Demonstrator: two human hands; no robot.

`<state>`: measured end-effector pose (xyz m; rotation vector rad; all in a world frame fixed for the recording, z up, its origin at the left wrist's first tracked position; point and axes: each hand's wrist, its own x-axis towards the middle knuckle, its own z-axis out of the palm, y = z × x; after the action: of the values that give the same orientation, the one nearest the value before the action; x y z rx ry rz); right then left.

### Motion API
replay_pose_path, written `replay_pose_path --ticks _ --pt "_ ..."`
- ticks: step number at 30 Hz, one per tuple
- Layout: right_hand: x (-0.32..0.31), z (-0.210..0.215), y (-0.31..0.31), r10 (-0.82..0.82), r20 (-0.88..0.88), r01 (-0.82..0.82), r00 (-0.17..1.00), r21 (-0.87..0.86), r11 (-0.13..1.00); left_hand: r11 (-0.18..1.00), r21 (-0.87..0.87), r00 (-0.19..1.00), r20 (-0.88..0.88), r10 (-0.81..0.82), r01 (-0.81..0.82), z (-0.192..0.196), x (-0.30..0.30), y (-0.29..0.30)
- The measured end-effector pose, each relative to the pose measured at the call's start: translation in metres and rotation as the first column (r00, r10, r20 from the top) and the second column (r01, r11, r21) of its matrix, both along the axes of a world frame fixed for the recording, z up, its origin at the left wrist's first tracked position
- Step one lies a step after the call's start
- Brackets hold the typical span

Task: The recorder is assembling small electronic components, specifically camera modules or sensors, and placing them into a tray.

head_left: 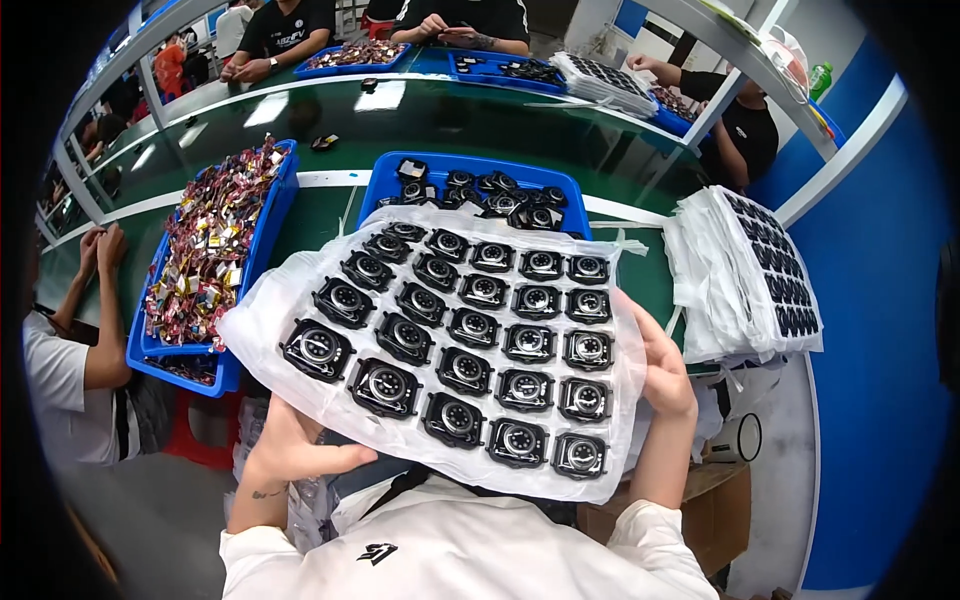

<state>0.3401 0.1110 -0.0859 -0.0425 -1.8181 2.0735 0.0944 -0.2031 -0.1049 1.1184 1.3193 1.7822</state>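
Note:
I hold a white foam sheet [270, 330] flat in front of me, above the bench edge. Several small black square parts with round silver centres [467, 326] sit on it in rows. My left hand [290, 450] grips the sheet's near left corner from below. My right hand [660, 365] grips its right edge, thumb on top. Behind the sheet a blue tray [475, 165] holds more of the same black parts, loose.
A blue tray of small red and gold pieces [215, 240] lies at left. A stack of filled white sheets [745, 270] stands at right. A person sits at my left [70, 370]. Other people work across the green bench [420, 120]. A tape roll [740, 437] is on a cardboard box.

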Motion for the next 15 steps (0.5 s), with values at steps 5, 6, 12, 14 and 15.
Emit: replay_pose_path --ticks 5,6,12,14,15 --pt "-0.015 -0.011 0.006 -0.335 0.191 0.26 0.923 0.334 0.906 0.726 0.226 0.47 -0.631 0.617 -0.649 0.018 -0.016 0.033" --pt "-0.023 -0.012 0.001 -0.435 0.107 0.378 0.894 0.341 0.861 0.742 0.262 0.46 -0.645 0.61 -0.617 0.019 -0.022 0.036" --pt "-0.029 -0.026 0.022 -0.658 0.304 0.645 0.689 0.156 0.748 0.714 0.3 0.465 -0.59 0.66 -0.633 0.042 -0.036 0.046" --pt "-0.033 -0.014 0.018 -0.675 0.21 0.633 0.707 0.238 0.737 0.743 0.232 0.47 -0.647 0.6 -0.628 0.049 -0.041 0.036" --pt "-0.032 -0.014 0.02 -0.613 0.067 0.523 0.788 0.452 0.722 0.728 0.274 0.359 -0.728 0.584 -0.628 0.052 -0.045 0.034"
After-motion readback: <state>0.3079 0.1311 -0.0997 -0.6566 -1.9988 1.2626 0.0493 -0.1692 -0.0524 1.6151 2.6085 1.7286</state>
